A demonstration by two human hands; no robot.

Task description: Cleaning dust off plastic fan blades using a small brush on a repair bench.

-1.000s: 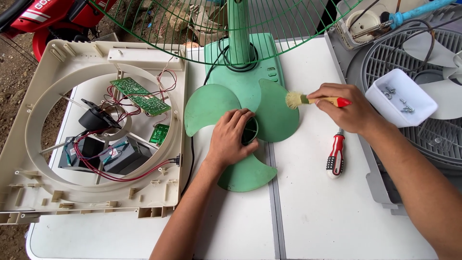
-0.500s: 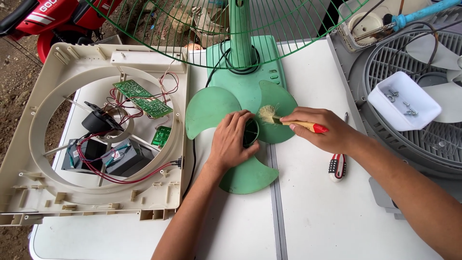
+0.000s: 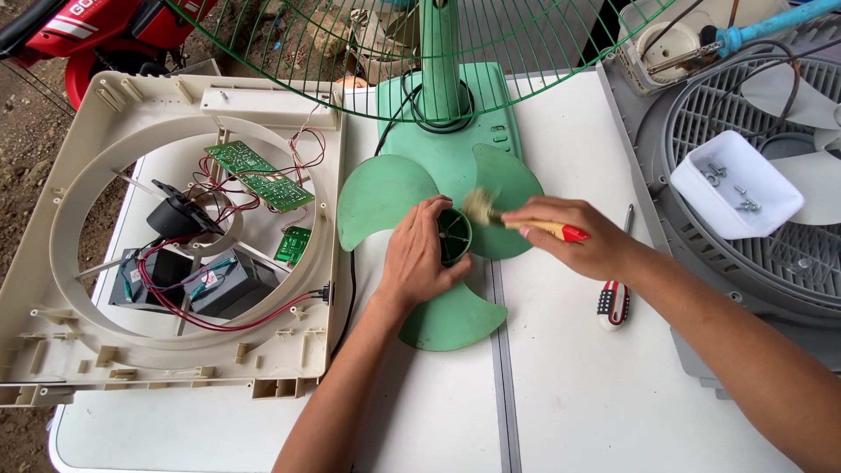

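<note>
Centrally on the white table (image 3: 561,412): green three-bladed fan blade (image 3: 447,236) lying flat, hub up, its far blades overlapping the green fan base (image 3: 455,114). Left hand (image 3: 420,258) spread flat on the blade, fingers curled loosely against the hub's left rim, pinning rather than gripping. Right hand (image 3: 578,236) closed around a small paintbrush (image 3: 517,219) with a wooden handle and red end, bristles touching the hub's far right edge. Just right of that wrist, a red-and-black screwdriver (image 3: 615,293) on the table. Far side: green wire fan guard (image 3: 420,44) above the base. Left: cream plastic fan housing (image 3: 166,236), opened, with green circuit boards (image 3: 258,175), red wires and a black battery (image 3: 223,285) inside. Right: grey box fan (image 3: 745,254) lying flat, a white tray (image 3: 736,184) of screws resting on its grille. Far left corner: part of a red motorbike (image 3: 96,35).
</note>
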